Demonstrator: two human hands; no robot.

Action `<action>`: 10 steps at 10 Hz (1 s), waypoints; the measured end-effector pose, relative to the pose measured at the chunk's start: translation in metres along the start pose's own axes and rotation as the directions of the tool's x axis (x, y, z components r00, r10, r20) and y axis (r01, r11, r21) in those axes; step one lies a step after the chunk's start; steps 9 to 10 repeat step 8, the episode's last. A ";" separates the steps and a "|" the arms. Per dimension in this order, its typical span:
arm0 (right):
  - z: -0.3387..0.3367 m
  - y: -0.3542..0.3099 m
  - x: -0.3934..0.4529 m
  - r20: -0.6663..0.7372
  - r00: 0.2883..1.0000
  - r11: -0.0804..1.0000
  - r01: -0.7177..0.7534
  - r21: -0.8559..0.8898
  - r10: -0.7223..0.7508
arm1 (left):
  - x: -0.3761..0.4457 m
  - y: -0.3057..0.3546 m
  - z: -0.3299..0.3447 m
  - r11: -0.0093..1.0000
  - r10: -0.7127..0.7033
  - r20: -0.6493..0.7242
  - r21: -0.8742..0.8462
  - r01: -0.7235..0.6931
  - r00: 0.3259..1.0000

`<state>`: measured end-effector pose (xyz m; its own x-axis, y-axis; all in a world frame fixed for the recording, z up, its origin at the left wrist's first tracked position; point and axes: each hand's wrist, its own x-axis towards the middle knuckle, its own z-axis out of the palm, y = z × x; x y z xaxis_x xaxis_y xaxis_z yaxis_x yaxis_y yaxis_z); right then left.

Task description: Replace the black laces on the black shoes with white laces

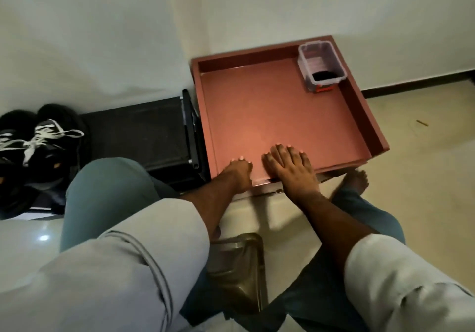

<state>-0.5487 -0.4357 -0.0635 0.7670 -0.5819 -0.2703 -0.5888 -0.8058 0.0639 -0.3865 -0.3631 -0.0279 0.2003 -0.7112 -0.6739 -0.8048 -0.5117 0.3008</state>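
Black shoes (38,149), a pair, at the far left of the frame, side by side on a dark seat (133,131) against the pale wall (102,36); white laces (46,136) threaded across both, loose ends trailing right over the nearer shoe. Well apart from the pair, right of centre: a reddish-brown tray-topped bench (280,116) with raised rims, set into the corner of the room. In its upper right corner, a clear plastic container (321,64), lidless, something black bunched at its lower end; whether black laces, impossible to tell. At the bench's near edge, both hands. Left hand (237,175) palm down on the rim, fingers (241,159) bent over the edge with tips pressed to the surface, gripping nothing. Right hand (290,167) just beside it, flat on the bench, fingers straight and slightly spread, holding nothing. Forearms bare, pale grey sleeves (144,254) pushed up, filling the lower part of the frame. Teal trousers (102,193) on the raised left knee, lower left of centre. One bare foot (356,180) on the cream tiled floor (416,172) just below the bench's right corner. A brown translucent chair seat (236,267) between the legs at bottom centre. Dark skirting along the wall at upper right.
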 end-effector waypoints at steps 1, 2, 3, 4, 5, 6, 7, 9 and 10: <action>-0.010 -0.003 0.024 0.096 0.991 0.994 0.098 -0.051 -0.093 | -0.002 -0.005 -0.005 1.000 0.017 0.017 0.001 -0.017 1.000; -0.015 -0.009 0.029 0.210 0.971 0.992 0.121 -0.034 -0.111 | 0.002 -0.007 -0.010 1.000 0.029 0.058 -0.007 -0.028 0.998; -0.026 -0.016 0.041 0.206 0.969 0.991 0.137 0.008 -0.136 | 0.010 -0.005 -0.022 0.998 -0.015 0.046 -0.062 0.018 0.999; -0.042 -0.014 0.062 0.259 0.950 0.984 0.164 0.071 -0.177 | 0.021 0.000 -0.041 0.991 -0.080 -0.018 -0.106 0.077 0.997; -0.056 -0.007 0.079 0.360 0.913 0.980 0.160 0.115 -0.191 | 0.021 0.009 -0.055 0.977 -0.158 -0.007 -0.144 0.155 0.987; -0.088 -0.004 0.085 0.501 0.847 0.974 0.079 0.214 -0.179 | 0.002 0.030 -0.067 0.948 -0.234 0.111 -0.194 0.252 0.966; -0.164 0.003 0.094 0.514 0.845 0.965 0.009 0.263 -0.148 | -0.027 0.062 -0.127 0.883 -0.267 0.171 -0.352 0.312 0.948; -0.245 0.011 0.103 0.439 0.884 0.959 0.035 0.282 -0.161 | -0.065 0.087 -0.205 0.854 -0.336 -0.016 -0.426 0.298 0.942; -0.245 0.011 0.103 0.439 0.884 0.959 0.035 0.282 -0.161 | -0.065 0.087 -0.205 0.854 -0.336 -0.016 -0.426 0.298 0.942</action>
